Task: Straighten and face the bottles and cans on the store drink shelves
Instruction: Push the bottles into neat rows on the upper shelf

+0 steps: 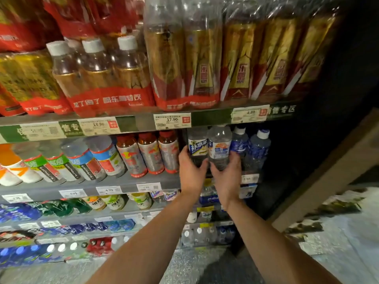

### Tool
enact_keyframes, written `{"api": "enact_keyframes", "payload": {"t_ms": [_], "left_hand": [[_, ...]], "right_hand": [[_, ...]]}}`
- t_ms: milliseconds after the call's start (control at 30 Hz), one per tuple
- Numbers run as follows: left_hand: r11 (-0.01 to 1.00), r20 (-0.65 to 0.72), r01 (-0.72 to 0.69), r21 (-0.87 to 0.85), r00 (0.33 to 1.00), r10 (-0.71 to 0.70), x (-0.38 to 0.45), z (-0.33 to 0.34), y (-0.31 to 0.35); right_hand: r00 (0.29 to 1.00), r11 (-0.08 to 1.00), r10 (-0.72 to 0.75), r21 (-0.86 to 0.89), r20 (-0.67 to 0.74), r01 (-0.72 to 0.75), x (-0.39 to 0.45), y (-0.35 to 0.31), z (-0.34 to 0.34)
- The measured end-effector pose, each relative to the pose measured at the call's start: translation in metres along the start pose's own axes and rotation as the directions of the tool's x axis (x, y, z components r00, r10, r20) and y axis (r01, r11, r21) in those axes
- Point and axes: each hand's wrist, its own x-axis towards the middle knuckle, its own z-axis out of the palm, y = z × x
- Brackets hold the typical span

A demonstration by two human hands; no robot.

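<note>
On the second shelf (127, 184), right of centre, stand two clear bottles side by side. My left hand (190, 171) grips the lower part of the one with the blue-and-yellow label (197, 146). My right hand (227, 175) grips the base of the clear bottle with the blue-and-orange label (219, 148). Both bottles stand upright with their labels facing out. To their right stand two dark blue bottles with white caps (257, 149). On their left is a row of three red-capped bottles (150, 153).
Shrink-wrapped packs of gold-and-red drinks (184, 64) fill the top shelf. Electrolyte bottles (82, 160) line the left of the second shelf. Lower shelves hold more bottles and cans. A dark panel and a wooden frame (328, 171) close off the right side.
</note>
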Motion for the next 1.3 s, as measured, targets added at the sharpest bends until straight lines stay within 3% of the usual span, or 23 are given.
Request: {"api": "enact_keyframes", "payload": {"t_ms": [233,367,600,967,1133,1300], "left_hand": [[1.0,-0.147,0.019,0.014,0.989,-0.017,0.012,0.023,0.0],[0.998,-0.215,-0.023,0.056,0.976,0.034,0.011,0.027,-0.002],[0.996,-0.246,-0.017,0.083,0.969,0.037,0.009,0.034,0.002],[0.995,-0.313,0.01,0.102,0.949,0.023,-0.006,0.026,-0.002],[0.997,-0.31,0.005,0.081,0.951,0.02,-0.018,0.02,-0.005],[0.977,-0.353,-0.007,0.211,0.932,0.083,-0.022,0.017,-0.002]], "right_hand": [[0.988,0.963,-0.117,-0.256,-0.1,0.088,0.007,0.003,0.004],[0.974,0.957,-0.141,-0.276,-0.177,0.089,0.012,0.004,0.011],[0.965,0.962,-0.182,-0.237,-0.187,0.136,0.011,0.013,0.004],[0.987,0.937,-0.158,-0.319,-0.032,0.14,0.015,0.016,-0.001],[0.989,0.958,-0.135,-0.247,0.053,0.144,0.011,0.008,-0.002],[0.976,0.955,-0.149,-0.233,0.158,0.183,0.01,0.006,-0.001]]}}
